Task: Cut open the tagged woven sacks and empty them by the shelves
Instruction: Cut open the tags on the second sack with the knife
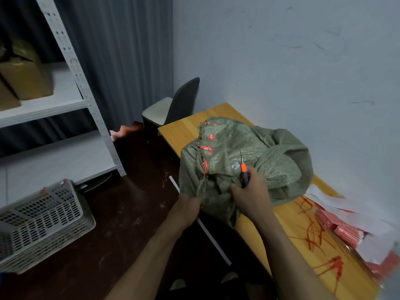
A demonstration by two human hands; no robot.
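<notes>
Green sack (234,146) — edge in left grip (189,205), cutter (244,169) in right grip (252,195).

We have the sack (238,148) filling the middle of the table (184,131); bare top is left only at eleven o'clock of it, before the chair (184,100). The wall (303,72) shuts three o'clock. Red packs (344,231) and paper (346,204) crowd five. Open floor (129,213) runs seven to nine, up to basket (43,215) and shelves (65,100).

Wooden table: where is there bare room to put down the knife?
Bare room for the knife: the far end of the table, between the green sack and the chair. The near part is crowded: red threads on the wood, red and white packets along the wall.
</notes>
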